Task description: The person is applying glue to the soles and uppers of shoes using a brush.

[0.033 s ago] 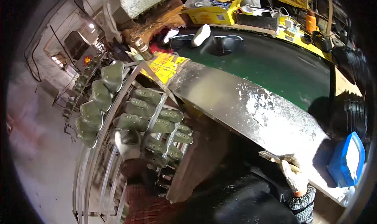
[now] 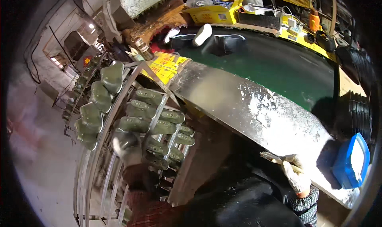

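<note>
On the left, my left hand [image 2: 132, 154], in a pale glove and dark red sleeve, reaches to a metal rack [image 2: 109, 173]. It is closed around a dark, rounded shoe last [image 2: 127, 139] among several olive-green shoe lasts [image 2: 137, 124] on the bars. Blur hides part of its fingers. At the lower right my right hand [image 2: 296, 178], in a dirty white glove and checked cuff, is closed around a brush [image 2: 271, 157] with a light handle and a stiff, whitish end. It is beside the bench's near edge, next to a blue tub [image 2: 345, 169] with white stuff inside.
A long bench [image 2: 223, 93] smeared with white runs diagonally, with a dark green surface [image 2: 274, 75] behind it. White shoe-shaped pieces [image 2: 203, 35] and black pieces [image 2: 230, 44] lie there. Yellow sheets [image 2: 163, 65], a brown bottle [image 2: 142, 47] and a yellow crate [image 2: 211, 15] are farther back.
My left hand has shifted slightly left with the dark shoe last, which has turned a little. My right hand keeps its hold on the brush, nearly still. The view has shifted slightly.
</note>
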Demonstrator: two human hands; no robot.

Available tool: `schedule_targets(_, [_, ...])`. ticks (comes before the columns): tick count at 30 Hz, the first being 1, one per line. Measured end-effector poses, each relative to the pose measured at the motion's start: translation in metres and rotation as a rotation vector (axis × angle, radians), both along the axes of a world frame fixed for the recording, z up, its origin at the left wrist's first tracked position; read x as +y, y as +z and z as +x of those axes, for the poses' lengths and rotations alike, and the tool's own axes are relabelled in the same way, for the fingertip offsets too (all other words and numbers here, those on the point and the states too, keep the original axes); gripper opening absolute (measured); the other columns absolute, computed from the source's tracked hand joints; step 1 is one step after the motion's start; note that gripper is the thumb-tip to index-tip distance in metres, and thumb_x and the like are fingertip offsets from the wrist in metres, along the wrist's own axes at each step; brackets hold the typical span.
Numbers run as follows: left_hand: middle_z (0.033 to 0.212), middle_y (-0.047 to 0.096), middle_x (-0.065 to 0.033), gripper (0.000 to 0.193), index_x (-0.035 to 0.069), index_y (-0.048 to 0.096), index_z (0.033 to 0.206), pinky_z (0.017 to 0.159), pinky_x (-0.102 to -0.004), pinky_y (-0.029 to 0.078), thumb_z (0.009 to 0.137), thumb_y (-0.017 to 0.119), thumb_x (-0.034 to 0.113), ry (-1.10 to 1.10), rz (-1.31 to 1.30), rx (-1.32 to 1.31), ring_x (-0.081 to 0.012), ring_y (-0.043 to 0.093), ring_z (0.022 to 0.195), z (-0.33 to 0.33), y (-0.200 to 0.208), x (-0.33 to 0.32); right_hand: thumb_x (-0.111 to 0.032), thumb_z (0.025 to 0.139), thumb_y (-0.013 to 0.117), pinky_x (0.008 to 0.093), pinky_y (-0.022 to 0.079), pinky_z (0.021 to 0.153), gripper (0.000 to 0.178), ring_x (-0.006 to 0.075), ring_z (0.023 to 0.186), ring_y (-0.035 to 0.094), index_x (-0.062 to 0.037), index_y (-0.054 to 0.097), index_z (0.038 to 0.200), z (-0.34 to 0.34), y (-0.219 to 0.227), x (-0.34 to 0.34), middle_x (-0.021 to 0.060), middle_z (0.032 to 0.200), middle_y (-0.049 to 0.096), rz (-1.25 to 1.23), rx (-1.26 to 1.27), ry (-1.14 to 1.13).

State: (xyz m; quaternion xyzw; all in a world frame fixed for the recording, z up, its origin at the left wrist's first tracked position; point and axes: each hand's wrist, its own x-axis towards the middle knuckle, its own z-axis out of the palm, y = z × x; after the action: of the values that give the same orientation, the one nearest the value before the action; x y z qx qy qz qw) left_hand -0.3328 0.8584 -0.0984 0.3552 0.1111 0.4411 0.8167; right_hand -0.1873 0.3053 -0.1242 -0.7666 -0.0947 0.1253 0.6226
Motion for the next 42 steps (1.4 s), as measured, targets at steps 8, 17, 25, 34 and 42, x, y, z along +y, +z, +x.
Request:
schedule_targets(8, [0.14,0.047,-0.0204,0.067,0.001,0.041,0.141,0.102,-0.0509,0.044,0.091,0.06,0.042,-0.512,-0.347,-0.432,-0.0344,0.052,0.121,-0.012,0.007,-0.138,-0.013,0.088,0.071,0.0312,0.053,0.071,0.022,0.0198,0.08,0.066,-0.0011,0.064,0.105,0.026,0.041,0.04,0.0112,0.091,0.07,-0.227,-0.638,0.114])
schedule_targets(17, [0.148,0.035,-0.0242,0.094,0.004,0.016,0.153,0.105,-0.052,0.04,0.085,0.066,0.046,-1.106,0.037,-0.255,-0.033,0.044,0.13,0.072,0.024,-0.209,-0.018,0.097,0.058,0.0234,0.047,0.072,0.024,0.0087,0.08,0.058,0.0013,0.066,0.109,-0.013,0.113,-0.165,0.0037,0.09,0.066,-0.146,-0.83,-0.989])
schedule_targets(25, [0.12,0.05,-0.0258,0.084,-0.002,0.034,0.142,0.091,-0.053,0.046,0.084,0.06,0.054,-1.48,-0.173,-0.005,-0.0358,0.051,0.106,0.146,-0.033,-0.316,-0.034,0.089,0.068,0.0269,0.046,0.06,0.031,0.0099,0.065,0.058,-0.003,0.069,0.088,-0.025,0.082,-0.266,0.0053,0.07,0.065,-0.901,-0.405,-0.913])
schedule_targets(34, [0.084,0.069,-0.0167,0.083,-0.004,0.06,0.11,0.049,-0.0425,0.058,0.085,0.046,0.074,-1.216,-0.68,0.688,-0.0301,0.066,0.059,0.092,-0.079,-0.258,-0.021,0.092,0.065,0.023,0.048,0.064,0.021,0.0102,0.072,0.061,-0.0015,0.069,0.098,-0.056,0.102,-0.166,0.0016,0.077,0.065,-0.179,-0.504,-0.82])
schedule_targets(42, [0.107,0.062,-0.0333,0.088,0.004,0.045,0.139,0.058,-0.0589,0.055,0.089,0.029,0.075,-1.539,-0.754,0.167,-0.0503,0.066,0.082,0.103,-0.154,-0.238,-0.018,0.088,0.071,0.0261,0.053,0.069,0.023,0.0139,0.078,0.067,-0.0021,0.069,0.103,0.068,0.035,0.057,0.0105,0.086,0.071,0.057,-0.386,0.029])
